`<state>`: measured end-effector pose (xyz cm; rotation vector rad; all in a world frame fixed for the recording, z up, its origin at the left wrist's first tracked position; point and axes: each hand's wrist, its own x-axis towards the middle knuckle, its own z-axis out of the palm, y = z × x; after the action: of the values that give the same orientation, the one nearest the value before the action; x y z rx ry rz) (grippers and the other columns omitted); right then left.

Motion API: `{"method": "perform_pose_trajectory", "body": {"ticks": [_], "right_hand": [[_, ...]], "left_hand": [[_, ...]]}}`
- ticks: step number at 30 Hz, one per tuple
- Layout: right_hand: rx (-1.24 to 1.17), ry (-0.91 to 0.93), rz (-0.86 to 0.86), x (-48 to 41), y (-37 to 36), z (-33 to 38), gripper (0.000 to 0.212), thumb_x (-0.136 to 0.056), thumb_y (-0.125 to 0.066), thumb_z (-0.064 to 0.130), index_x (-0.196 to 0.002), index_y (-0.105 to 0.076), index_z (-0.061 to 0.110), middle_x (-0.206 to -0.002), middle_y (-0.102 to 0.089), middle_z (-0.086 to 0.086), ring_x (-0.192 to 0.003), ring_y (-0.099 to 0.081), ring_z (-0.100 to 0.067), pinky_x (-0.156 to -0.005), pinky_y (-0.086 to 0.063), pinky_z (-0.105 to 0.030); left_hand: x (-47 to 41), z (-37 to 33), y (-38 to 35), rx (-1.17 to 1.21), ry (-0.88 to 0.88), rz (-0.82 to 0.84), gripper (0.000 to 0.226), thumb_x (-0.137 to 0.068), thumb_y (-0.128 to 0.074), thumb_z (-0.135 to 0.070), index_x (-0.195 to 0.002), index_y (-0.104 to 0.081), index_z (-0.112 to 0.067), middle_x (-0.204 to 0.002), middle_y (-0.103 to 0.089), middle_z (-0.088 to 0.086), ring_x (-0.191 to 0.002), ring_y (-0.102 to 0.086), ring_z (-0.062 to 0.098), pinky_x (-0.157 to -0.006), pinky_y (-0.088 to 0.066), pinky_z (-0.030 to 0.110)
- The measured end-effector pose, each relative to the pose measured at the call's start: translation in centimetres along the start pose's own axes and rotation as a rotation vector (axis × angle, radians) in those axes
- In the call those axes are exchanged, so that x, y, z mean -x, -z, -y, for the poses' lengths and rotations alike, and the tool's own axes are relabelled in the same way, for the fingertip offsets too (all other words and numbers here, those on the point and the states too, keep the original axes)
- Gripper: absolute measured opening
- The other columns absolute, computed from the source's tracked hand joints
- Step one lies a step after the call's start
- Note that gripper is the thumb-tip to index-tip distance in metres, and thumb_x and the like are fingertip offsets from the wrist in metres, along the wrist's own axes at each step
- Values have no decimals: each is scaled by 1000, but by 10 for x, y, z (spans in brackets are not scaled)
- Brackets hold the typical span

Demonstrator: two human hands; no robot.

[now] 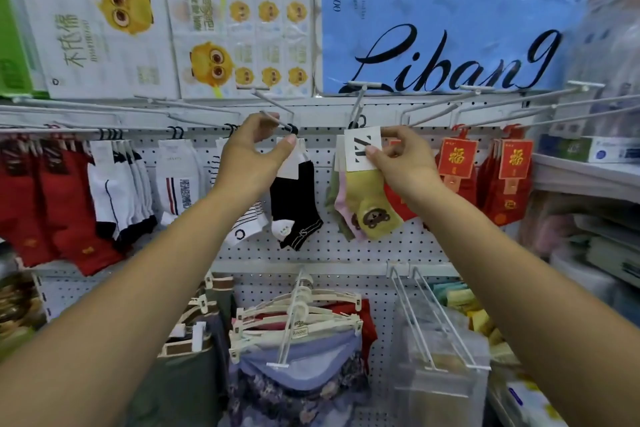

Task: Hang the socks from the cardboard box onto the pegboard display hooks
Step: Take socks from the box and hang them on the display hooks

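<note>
Both arms reach up to the white pegboard [381, 246] in the middle of the frame. The left hand [256, 152] is just left of centre. Its thumb and fingers are curled in a pinch on the white top of a black sock [294, 198]. The sock's small black loop sits on a wire hook [273, 116] right above the thumb, and the sock hangs down against the board.

The right hand [401, 159] is just right of centre and pinches a white card [360, 149] between thumb and fingers. The card tops a yellow sock [367, 204] with a brown bear face, hanging in front of a pink one and a green one. It is below a second hook [356, 107]; whether its loop is threaded on the wire cannot be told.

On the left of the frame hang red socks [52, 211], white socks with navy toes [117, 191] and a striped white sock [176, 180]. On the right hang more red socks with red cards [512, 170].

Across the top stand tissue packs: white ones [100, 28] with yellow cartoon faces at upper left, a blue one [450, 21] at upper right. At lower centre are pale hangers [298, 319] with clothes. At lower right are clear bags [440, 340] on long hooks.
</note>
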<state>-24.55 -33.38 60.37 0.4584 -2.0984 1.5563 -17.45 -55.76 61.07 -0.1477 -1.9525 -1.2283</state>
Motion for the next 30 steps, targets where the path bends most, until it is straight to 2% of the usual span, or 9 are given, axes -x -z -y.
{"method": "perform_pose_trajectory", "body": {"ticks": [4, 8, 12, 16, 18, 21, 23, 26, 30], "right_hand": [[4, 34, 15, -11, -10, -1, 31, -93, -70, 24, -123, -61, 22, -81, -58, 2, -76, -60, -8, -61, -46, -22], [71, 45, -2, -18, -17, -9, 40, -92, -72, 26, -130, -61, 21, -86, -59, 0, -76, -55, -5, -64, -44, -19], [82, 54, -14, -14, -17, -16, 48, -91, -73, 25, -137, -58, 22, -81, -56, 6, -75, -54, -3, -69, -46, -19], [124, 3, -17, 2, -13, -18, 62, -92, -72, 25, -149, -45, 19, -94, -62, -2, -82, -56, -7, -75, -43, -18], [135, -23, -22, 18, -9, -19, 65, -93, -71, 24, -150, -41, 17, -102, -68, -5, -80, -60, -5, -71, -46, -13], [181, -61, -41, 53, 1, -23, 63, -91, -73, 28, -147, -46, 15, -102, -69, -1, -93, -65, -10, -84, -52, -24], [217, -94, -79, 87, 11, -25, 58, -91, -73, 29, -142, -51, 14, -105, -69, -1, -97, -65, -13, -81, -52, -22], [236, -95, -151, 148, 25, -27, 45, -91, -72, 24, -133, -59, 16, -106, -69, 3, -99, -66, -11, -89, -56, -33], [366, -162, -262, 252, 50, -40, 34, -91, -71, 29, -124, -64, 22, -111, -70, 9, -102, -65, -4, -91, -54, -29]], "left_hand": [[-4, 5, 7, 0, -43, 31, 29, -93, -72, -24, -121, -64, -22, -122, -67, -8, -121, -59, 6, -105, -46, 30], [-5, 11, 10, 5, -52, 53, 30, -95, -69, -21, -125, -63, -25, -124, -68, -8, -122, -58, 3, -105, -48, 34], [-6, 15, 10, 0, -57, 68, 33, -96, -69, -24, -127, -62, -28, -128, -66, -11, -123, -56, -2, -107, -48, 42], [3, 19, 10, -23, -46, 104, 49, -97, -67, -29, -143, -51, -29, -143, -57, -10, -133, -49, 2, -111, -41, 34], [15, 24, 8, -53, -26, 147, 56, -97, -66, -32, -149, -46, -29, -149, -52, -8, -138, -44, 4, -113, -38, 32], [43, 31, 6, -72, -20, 220, 56, -97, -66, -32, -150, -46, -26, -150, -51, -7, -137, -44, 6, -113, -37, 29], [69, 31, 6, -61, -25, 287, 53, -97, -66, -32, -147, -49, -26, -147, -53, -8, -135, -47, 7, -111, -38, 28], [114, 32, 5, -15, -33, 393, 46, -97, -65, -35, -141, -53, -32, -144, -54, -14, -133, -47, 7, -113, -39, 33], [187, 40, -6, 2, -59, 661, 43, -97, -64, -38, -139, -53, -37, -144, -48, -17, -134, -43, 8, -104, -35, 25]]}}
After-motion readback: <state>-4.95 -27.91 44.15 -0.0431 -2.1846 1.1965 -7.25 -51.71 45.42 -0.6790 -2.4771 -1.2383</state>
